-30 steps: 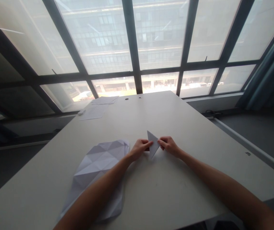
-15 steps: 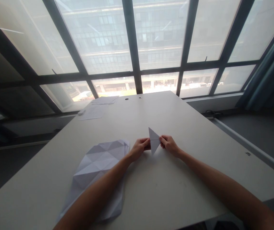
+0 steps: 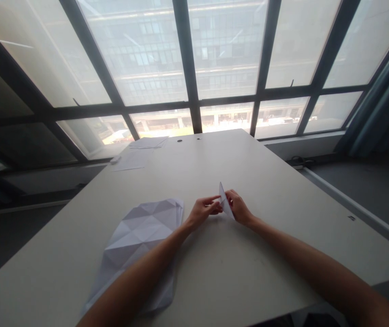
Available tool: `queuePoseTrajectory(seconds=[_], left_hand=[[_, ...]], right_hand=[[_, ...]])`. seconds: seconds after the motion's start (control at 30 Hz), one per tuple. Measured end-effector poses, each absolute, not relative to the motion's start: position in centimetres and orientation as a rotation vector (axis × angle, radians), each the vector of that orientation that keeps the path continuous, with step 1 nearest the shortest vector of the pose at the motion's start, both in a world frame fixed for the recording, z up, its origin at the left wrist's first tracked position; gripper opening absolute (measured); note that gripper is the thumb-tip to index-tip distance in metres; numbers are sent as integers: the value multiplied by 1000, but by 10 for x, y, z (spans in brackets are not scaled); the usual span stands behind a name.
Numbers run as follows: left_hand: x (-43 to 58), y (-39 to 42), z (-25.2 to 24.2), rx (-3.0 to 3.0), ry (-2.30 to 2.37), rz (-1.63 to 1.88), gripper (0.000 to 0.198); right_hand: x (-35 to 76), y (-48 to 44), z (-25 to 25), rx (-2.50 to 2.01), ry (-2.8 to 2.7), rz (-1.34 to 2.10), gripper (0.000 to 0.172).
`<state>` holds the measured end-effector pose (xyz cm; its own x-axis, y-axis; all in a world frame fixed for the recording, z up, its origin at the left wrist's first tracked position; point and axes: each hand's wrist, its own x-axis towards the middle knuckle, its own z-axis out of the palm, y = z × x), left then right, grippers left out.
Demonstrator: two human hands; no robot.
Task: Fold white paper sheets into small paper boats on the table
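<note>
A small white folded paper (image 3: 227, 208) stands almost edge-on between my two hands, just above the table, with a slanted, pointed outline. My right hand (image 3: 239, 209) grips it from the right; its fingertips are partly hidden behind the paper. On the other side is my left hand (image 3: 201, 212), index finger stretched out and fingers apart, the tips touching or very close to the paper's left face. Under and beside my left forearm lies a large creased white paper (image 3: 143, 227) with a raised pattern of folds.
Flat white sheets (image 3: 131, 160) lie at the far left of the white table (image 3: 283, 254). Small dark round spots show near its far edge, and a small dark mark (image 3: 351, 218) at the right. Large windows (image 3: 228, 45) rise beyond, with a curtain (image 3: 374, 95) at the right.
The folded paper has turned from showing its broad face to nearly edge-on and shifted slightly right. My left hand's fingers have loosened and reached right; my right hand has moved behind the paper.
</note>
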<state>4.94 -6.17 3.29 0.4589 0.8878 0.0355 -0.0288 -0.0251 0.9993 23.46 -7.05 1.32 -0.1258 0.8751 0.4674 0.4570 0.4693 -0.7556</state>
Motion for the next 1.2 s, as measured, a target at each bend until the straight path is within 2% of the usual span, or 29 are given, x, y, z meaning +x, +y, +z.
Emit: queuePoseTrajectory(seconds=[0.17, 0.4, 1.2], left_hand=[[51, -60, 31, 1415, 857, 912, 55], [51, -61, 29, 1508, 841, 961, 45], [51, -63, 33, 1573, 835, 942, 45]], right_hand=[[232, -74, 16, -1112, -1765, 660, 8], [230, -79, 23, -1112, -1774, 764, 24], [236, -76, 21, -978, -1704, 1037, 37]])
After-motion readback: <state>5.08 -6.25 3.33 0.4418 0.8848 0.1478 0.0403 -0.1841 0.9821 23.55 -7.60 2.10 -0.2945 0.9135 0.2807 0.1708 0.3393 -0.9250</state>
